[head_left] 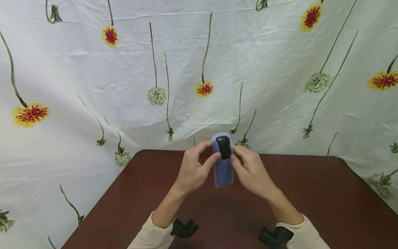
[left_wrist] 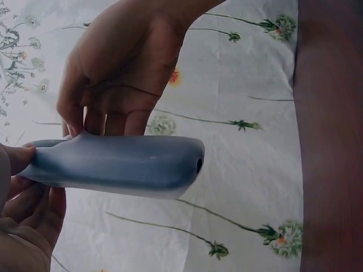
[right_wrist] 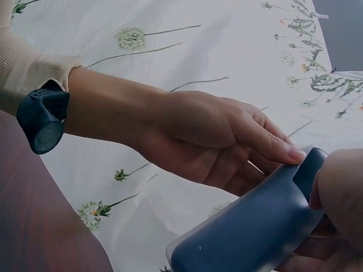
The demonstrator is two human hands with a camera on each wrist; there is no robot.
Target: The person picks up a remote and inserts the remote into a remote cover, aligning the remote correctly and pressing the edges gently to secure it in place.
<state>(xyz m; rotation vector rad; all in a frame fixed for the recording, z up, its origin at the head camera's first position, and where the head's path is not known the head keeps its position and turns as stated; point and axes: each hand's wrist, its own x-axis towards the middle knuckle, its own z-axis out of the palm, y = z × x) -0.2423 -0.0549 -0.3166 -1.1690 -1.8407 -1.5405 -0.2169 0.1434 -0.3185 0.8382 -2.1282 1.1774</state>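
A long, rounded blue-grey case (head_left: 223, 174) with a glossy black piece (head_left: 224, 148) in its upper part is held up above the table. My left hand (head_left: 194, 169) pinches the case's left side near the top, its thumb at the edge of the black piece. From the other side, my right hand (head_left: 252, 171) grips the same upper part, thumb on the front and fingers along the side. In the left wrist view the smooth back of the case (left_wrist: 125, 161) shows, with a small dark hole in its end.
Beneath the hands spreads a dark red-brown table (head_left: 136, 193) with rounded far corners. A white cloth (head_left: 130, 79) printed with flowers hangs behind and beside it. Black wrist devices (head_left: 184, 228) sit at the cream sleeves (head_left: 152, 235).
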